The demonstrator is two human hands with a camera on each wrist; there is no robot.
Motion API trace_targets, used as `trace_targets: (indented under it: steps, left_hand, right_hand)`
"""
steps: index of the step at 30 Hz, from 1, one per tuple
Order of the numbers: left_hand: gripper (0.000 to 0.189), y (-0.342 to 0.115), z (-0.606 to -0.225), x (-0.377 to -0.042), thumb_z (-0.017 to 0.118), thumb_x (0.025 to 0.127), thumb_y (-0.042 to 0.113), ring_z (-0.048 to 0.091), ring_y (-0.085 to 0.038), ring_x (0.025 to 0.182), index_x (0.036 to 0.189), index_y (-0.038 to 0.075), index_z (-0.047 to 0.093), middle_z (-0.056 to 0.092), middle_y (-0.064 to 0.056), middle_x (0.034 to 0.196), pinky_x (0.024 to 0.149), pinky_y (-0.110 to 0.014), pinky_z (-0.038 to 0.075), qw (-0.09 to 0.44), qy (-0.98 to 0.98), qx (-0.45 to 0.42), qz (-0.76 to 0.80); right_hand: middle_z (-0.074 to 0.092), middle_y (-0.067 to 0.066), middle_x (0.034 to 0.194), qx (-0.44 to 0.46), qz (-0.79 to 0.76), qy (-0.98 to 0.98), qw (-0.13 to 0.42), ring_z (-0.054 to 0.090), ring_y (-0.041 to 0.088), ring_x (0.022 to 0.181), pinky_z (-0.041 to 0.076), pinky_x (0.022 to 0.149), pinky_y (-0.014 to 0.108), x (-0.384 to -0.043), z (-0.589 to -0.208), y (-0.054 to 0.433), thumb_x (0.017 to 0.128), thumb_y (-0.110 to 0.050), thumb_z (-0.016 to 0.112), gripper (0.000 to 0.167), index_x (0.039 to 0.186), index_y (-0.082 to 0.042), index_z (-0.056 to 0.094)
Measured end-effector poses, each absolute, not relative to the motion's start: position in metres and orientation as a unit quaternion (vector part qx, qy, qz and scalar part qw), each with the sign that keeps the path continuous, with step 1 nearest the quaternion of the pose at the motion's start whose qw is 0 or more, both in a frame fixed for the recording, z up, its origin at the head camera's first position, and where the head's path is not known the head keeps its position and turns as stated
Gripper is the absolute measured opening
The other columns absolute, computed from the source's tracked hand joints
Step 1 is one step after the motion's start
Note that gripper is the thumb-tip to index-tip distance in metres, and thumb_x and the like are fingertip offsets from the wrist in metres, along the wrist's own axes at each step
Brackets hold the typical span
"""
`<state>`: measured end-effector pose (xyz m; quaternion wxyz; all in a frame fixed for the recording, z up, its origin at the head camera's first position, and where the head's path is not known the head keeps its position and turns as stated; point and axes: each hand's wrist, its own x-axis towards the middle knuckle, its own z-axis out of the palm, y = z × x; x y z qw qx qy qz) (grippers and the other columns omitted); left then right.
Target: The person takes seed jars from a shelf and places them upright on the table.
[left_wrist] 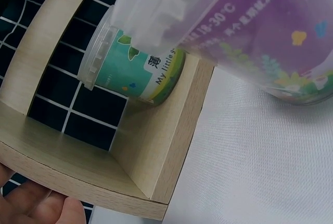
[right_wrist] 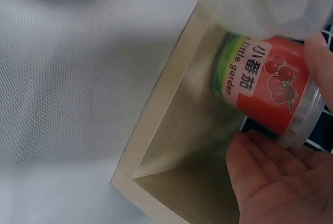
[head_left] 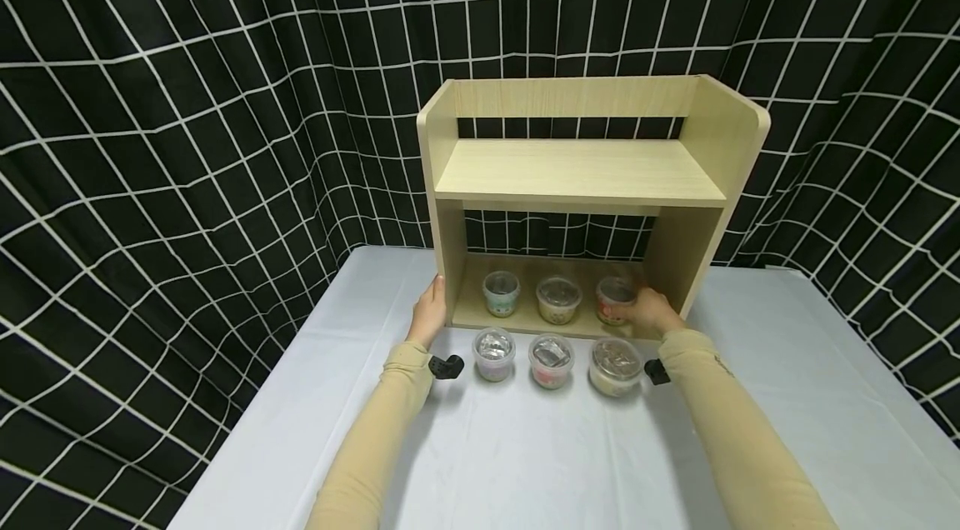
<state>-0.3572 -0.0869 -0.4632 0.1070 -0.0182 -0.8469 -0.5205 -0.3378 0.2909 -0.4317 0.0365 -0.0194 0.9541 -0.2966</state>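
My right hand (head_left: 652, 312) holds a red lidded plastic cup (right_wrist: 270, 81) with tomato pictures, on the lower shelf's right side. In the right wrist view the thumb lies at its lid and the fingers (right_wrist: 260, 164) along its other side. My left hand (head_left: 429, 313) rests against the outside of the wooden shelf unit's left side panel (head_left: 442, 213); its fingers (left_wrist: 36, 203) show beyond the panel in the left wrist view. A teal cup (head_left: 501, 294) and a cream cup (head_left: 558, 301) stand in a row with the red one.
In front of the shelf unit, on the white-covered table (head_left: 540, 463), stand a purple cup (head_left: 493, 355), a pinkish-red cup (head_left: 551, 362) and a cream cup (head_left: 615, 367). The upper shelf (head_left: 577, 167) spans above the lower row. Black grid-patterned cloth (head_left: 225, 97) hangs behind.
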Motion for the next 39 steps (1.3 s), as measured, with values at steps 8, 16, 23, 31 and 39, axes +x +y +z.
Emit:
trace_targets:
  steps: [8,16,23,31,39]
  left_hand:
    - [0.059,-0.086,-0.463,-0.356,0.021,0.102,0.043,0.032,-0.036,0.129,0.142,0.002,0.036,0.038,-0.017,0.141,0.106,-0.046,0.026,0.103,-0.847,-0.014,-0.522]
    - [0.057,-0.085,-0.461,-0.357,0.021,0.103,0.04,0.034,-0.037,0.127,0.141,0.0,0.036,0.039,-0.019,0.139,0.105,-0.047,0.027,0.108,-0.851,-0.013,-0.513]
    - [0.056,-0.085,-0.461,-0.356,0.021,0.103,0.038,0.036,-0.04,0.126,0.14,0.0,0.038,0.041,-0.02,0.138,0.105,-0.048,0.028,0.112,-0.853,-0.011,-0.51]
    - [0.058,-0.085,-0.46,-0.355,0.02,0.102,0.04,0.034,-0.039,0.127,0.141,-0.001,0.036,0.039,-0.02,0.139,0.105,-0.048,0.027,0.102,-0.85,-0.01,-0.516]
    - [0.06,-0.086,-0.46,-0.356,0.019,0.102,0.044,0.031,-0.034,0.13,0.143,0.003,0.034,0.036,-0.016,0.142,0.107,-0.043,0.025,0.086,-0.844,-0.003,-0.53]
  right_hand:
    - [0.049,0.038,0.114,-0.041,-0.333,0.942,-0.004,0.047,0.051,0.107,0.039,0.091,0.055,-0.334,-0.425,0.291,0.081,-0.031,0.073,0.08,0.128,0.019,0.033]
    - [0.049,0.036,0.118,-0.045,-0.345,0.936,-0.049,0.045,0.05,0.11,0.037,0.093,0.056,-0.33,-0.412,0.293,0.08,-0.03,0.074,0.077,0.13,0.014,0.036]
    - [0.054,0.031,0.116,-0.055,-0.371,0.924,-0.078,0.052,0.042,0.105,0.042,0.089,0.051,-0.323,-0.405,0.291,0.077,-0.031,0.077,0.076,0.13,0.01,0.041]
    - [0.052,0.027,0.123,-0.048,-0.418,0.904,-0.078,0.051,0.038,0.112,0.042,0.092,0.048,-0.314,-0.391,0.279,0.08,-0.041,0.072,0.08,0.136,0.005,0.038]
    - [0.047,0.025,0.131,-0.052,-0.486,0.869,-0.074,0.048,0.035,0.118,0.044,0.092,0.044,-0.3,-0.38,0.261,0.08,-0.041,0.072,0.084,0.141,0.001,0.032]
